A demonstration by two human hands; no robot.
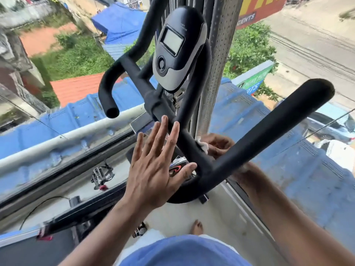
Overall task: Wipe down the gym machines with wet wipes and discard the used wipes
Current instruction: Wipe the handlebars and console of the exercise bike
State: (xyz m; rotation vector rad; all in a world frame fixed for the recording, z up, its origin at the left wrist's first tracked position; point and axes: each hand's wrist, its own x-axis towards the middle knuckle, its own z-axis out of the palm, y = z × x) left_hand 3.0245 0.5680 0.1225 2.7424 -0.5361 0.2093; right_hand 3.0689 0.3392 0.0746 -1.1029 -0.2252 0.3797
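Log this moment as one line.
left hand: open, beside handlebar | right hand: presses wipe on handlebar | stage: wiping

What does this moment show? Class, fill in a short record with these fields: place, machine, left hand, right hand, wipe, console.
place: beside a large window over blue roofs and a street
machine: exercise bike, black handlebar
left hand: left hand open, fingers spread, in front of the bar's centre
right hand: right hand behind the bar, gripping the wipe
wipe: white wet wipe pressed against the bar, partly hidden
console: console above the bar, screen blank
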